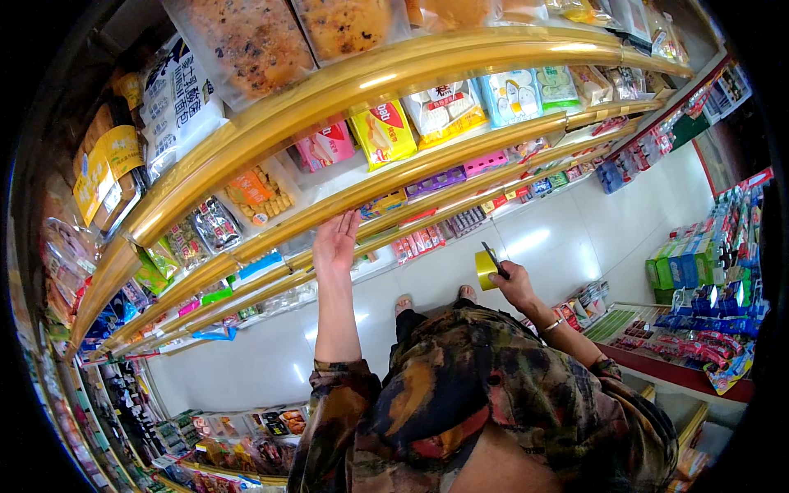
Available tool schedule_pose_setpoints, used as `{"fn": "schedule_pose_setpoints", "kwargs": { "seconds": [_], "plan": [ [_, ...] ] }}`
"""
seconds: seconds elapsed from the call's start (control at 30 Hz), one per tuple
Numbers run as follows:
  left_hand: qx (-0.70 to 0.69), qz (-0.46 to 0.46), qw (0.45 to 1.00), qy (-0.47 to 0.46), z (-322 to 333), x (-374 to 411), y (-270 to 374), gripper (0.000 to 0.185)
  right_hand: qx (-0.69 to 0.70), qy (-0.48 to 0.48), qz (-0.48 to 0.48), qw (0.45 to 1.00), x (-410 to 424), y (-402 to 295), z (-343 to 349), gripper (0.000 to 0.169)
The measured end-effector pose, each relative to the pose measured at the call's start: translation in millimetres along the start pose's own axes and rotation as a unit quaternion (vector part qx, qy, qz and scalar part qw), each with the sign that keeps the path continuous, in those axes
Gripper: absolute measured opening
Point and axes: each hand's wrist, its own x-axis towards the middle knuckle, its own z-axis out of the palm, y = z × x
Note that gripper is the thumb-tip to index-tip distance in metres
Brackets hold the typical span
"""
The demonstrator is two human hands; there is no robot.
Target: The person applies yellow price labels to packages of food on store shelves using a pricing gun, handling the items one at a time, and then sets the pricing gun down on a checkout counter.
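Note:
My left hand [336,241] reaches up to a lower golden shelf edge [394,179], palm showing and fingertips at or under the edge; nothing is seen in it, though the fingertips are partly hidden. My right hand [516,285] is at the right, over the floor, shut on a roll of yellow tape [485,270] and a thin dark tool [493,256] whose kind I cannot tell. Above the left hand, the shelf bears a bag of golden snacks [259,192], a pink packet [325,146] and a yellow packet [385,134].
Packaged breads [246,49] fill the top shelf. Lower tiers hold purple trays [435,182] and small packets. Green boxes [681,265] stand at the right beside a low display with a red edge [684,373]. More goods [246,456] lie at the lower left. White floor tiles [246,363] show between the shelves.

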Motion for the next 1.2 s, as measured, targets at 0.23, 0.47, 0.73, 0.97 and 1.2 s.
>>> {"fn": "schedule_pose_setpoints", "kwargs": {
  "seconds": [0.23, 0.47, 0.73, 0.97, 1.2],
  "plan": [
    [-0.061, 0.01, 0.998, -0.011, -18, 32, 2, 0.036, 0.033, -0.004, 0.032, 0.999, -6, 1, -10, 0.02],
    [-0.074, 0.02, 0.997, 0.003, -14, 35, 0, 0.038, 0.038, 0.005, 0.041, 0.998, -11, 6, -10, 0.021],
    [-0.108, 0.034, 0.993, -0.016, -11, 34, -6, 0.04, 0.065, 0.009, 0.035, 0.997, -12, 1, -8, 0.023],
    [-0.137, 0.024, 0.988, -0.061, -12, 40, -7, 0.044, 0.033, 0.023, 0.038, 0.998, -16, 12, -9, 0.022],
    [-0.13, 0.036, 0.984, -0.117, -12, 38, -10, 0.046, 0.053, 0.017, 0.081, 0.995, -22, -6, -17, 0.022]
  ]
}}
